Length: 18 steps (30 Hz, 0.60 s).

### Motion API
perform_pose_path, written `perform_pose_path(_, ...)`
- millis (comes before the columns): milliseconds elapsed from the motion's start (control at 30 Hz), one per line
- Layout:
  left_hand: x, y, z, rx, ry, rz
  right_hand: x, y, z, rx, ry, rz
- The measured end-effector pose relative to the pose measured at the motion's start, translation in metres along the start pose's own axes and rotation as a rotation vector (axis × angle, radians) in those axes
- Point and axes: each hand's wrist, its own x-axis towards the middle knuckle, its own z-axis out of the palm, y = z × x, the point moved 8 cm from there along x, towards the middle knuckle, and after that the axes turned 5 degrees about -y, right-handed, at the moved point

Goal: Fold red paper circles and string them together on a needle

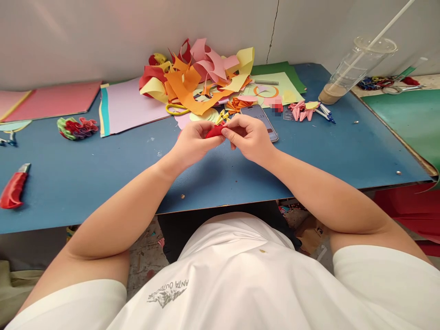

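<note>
A small piece of red paper (pixel 214 131), folded or curved, is pinched between both hands above the blue table. My left hand (pixel 192 140) grips its left side with thumb and fingers. On its right side, the thumb and fingertips of my right hand (pixel 250 137) press the paper. Just behind the fingers lie yellow folded paper pieces (pixel 222 116) and orange folded pieces (pixel 238 104). A phone (pixel 265 120) lies partly behind my right hand. Round pale paper cutouts (pixel 206 117) are near my left hand.
Paper scraps (pixel 192 87) are heaped at the back, with yellow-handled scissors (pixel 177 109) beside them. A tilted-looking plastic cup (pixel 357 68) with a straw stands at right. A red utility knife (pixel 15 188) lies far left on the blue table (pixel 120 169). Pink folded pieces (pixel 302 111) lie right.
</note>
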Motion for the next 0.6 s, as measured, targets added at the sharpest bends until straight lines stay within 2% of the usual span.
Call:
perform_pose_path(133, -0.0015, 0.0054, 0.0041, -0.013, -0.035, 0.064, -0.0001, -0.0028, 0.0006, -0.026, -0.014, 0.001)
perform_pose_path(267, -0.0027, 0.008, 0.0091, -0.01, -0.084, 0.097, 0.0001, 0.0034, 0.0024, 0.067, -0.028, 0.066)
perform_pose_path(600, -0.0018, 0.0061, 0.0053, 0.007, -0.061, 0.046, 0.0016, 0.0026, 0.0011, 0.068, -0.065, 0.023)
